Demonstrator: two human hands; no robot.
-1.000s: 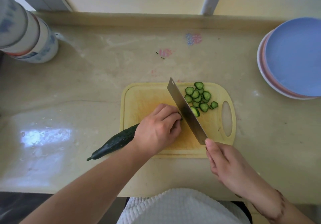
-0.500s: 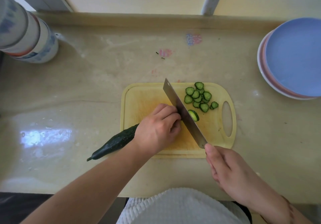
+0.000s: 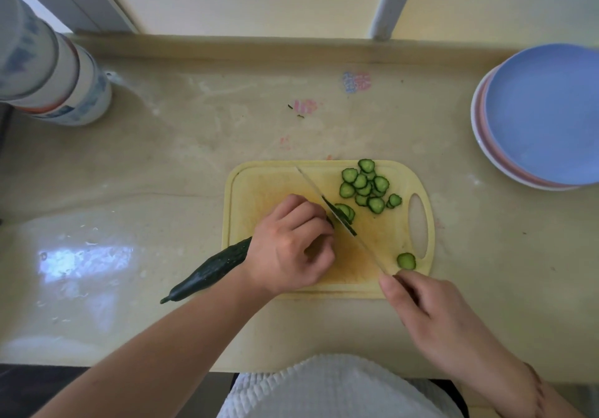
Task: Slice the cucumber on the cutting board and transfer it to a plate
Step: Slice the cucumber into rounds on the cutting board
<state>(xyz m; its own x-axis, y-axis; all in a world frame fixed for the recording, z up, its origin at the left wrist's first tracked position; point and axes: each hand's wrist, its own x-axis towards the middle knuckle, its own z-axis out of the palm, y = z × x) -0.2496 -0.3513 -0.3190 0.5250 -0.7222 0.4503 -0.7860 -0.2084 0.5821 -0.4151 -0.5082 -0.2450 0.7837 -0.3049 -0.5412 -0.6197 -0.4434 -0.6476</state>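
Leftmost, cucumber (image 3: pixel 210 271) hanging off the cutting board (image 3: pixel 259 187), uncut end on the counter, pinned by left hand (image 3: pixel 291 246) curled over it. Knuckles close against the knife (image 3: pixel 343 223); could nick a fingertip if the blade drifts. Right hand (image 3: pixel 424 310) clamped on the handle. Loose slices (image 3: pixel 366 187) piled beyond, one stray slice (image 3: pixel 406 260) near the rim, liable to roll off. Plate (image 3: pixel 551 116) well apart.

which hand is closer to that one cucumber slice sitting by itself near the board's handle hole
Right. The right hand grips the knife just below the lone slice; the left hand holds the cucumber well to the slice's left, across the blade.
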